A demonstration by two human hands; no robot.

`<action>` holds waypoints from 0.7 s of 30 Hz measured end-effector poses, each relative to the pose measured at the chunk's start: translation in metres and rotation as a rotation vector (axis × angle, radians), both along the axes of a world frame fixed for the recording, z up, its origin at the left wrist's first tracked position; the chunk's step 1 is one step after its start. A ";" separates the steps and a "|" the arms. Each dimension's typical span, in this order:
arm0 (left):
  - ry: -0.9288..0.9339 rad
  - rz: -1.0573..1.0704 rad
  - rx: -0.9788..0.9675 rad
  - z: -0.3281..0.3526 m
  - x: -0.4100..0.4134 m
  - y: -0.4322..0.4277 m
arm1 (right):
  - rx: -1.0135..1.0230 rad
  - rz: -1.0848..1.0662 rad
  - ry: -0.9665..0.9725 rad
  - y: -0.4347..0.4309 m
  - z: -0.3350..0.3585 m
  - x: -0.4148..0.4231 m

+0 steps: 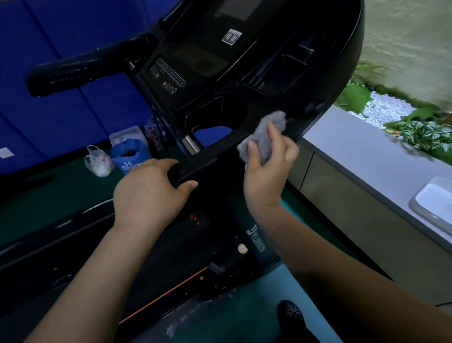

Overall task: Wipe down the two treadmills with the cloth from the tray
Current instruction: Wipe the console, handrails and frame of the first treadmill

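Left hand (153, 190) curled round handrail (196, 163), rail running lengthwise toward right hand (267, 169), which clutches bunched grey cloth (267, 130) against treadmill (202, 61) console rim, cloth pointing upward, tray (416, 205) well right of it.

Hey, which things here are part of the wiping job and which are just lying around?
Job: grey cloth, held by right hand; treadmill, handlebar gripped by left hand; tray on ledge.
Lying about: white plastic bag, blue bag, clear box, plants.
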State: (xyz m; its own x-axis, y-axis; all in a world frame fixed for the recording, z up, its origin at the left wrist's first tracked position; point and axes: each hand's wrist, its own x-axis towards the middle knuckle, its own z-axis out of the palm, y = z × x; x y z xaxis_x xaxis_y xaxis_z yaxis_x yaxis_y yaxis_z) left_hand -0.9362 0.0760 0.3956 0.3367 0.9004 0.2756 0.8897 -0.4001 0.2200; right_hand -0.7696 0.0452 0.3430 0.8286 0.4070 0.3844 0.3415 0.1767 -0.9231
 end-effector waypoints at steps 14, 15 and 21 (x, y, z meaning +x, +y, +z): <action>0.052 0.038 -0.100 0.010 0.004 -0.002 | -0.324 0.280 -1.136 0.035 0.056 0.152; 0.079 0.033 -0.115 0.011 0.005 -0.001 | -0.337 0.217 -1.125 0.036 0.063 0.169; -0.074 0.060 -0.103 0.008 0.048 -0.004 | -0.287 0.341 -1.214 0.028 0.048 0.151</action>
